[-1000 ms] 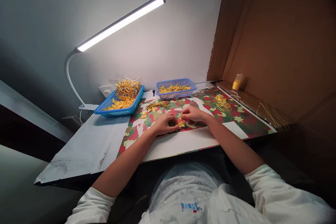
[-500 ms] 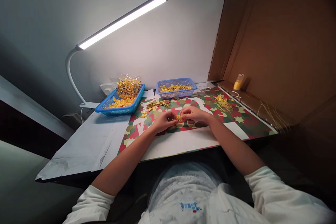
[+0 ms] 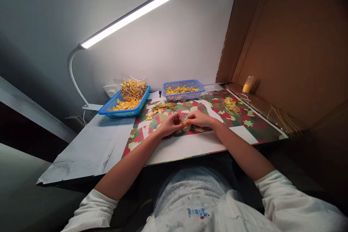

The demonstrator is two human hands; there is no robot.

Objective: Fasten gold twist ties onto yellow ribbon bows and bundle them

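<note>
Over the front middle of the table my left hand point(image 3: 170, 124) is closed, thumb and fingers pinching a thin gold cord point(image 3: 185, 123). My right hand point(image 3: 200, 119) pinches the same cord from the other side, its fingertips close to those of the left. Whether a small bow is attached to the cord is too small and too covered by fingers to tell. Just beyond the left hand lies a bundle of gold cords point(image 3: 164, 107), with a few yellow ribbon pieces point(image 3: 149, 116) beside it.
Two blue baskets stand at the back: the left basket point(image 3: 119, 115) with yellow pieces and a filled clear bag point(image 3: 133, 88), the right basket point(image 3: 182, 96) with more yellow pieces. Farther right lie a yellow tangle point(image 3: 231, 107) and a small bottle point(image 3: 247, 85). A lamp point(image 3: 127, 18) arches above; cardboard point(image 3: 288, 36) walls the right.
My right hand has shifted slightly left, closer to my left hand, and its fingers have curled in. Both hands still pinch the gold cord. The whole view has tilted a little.
</note>
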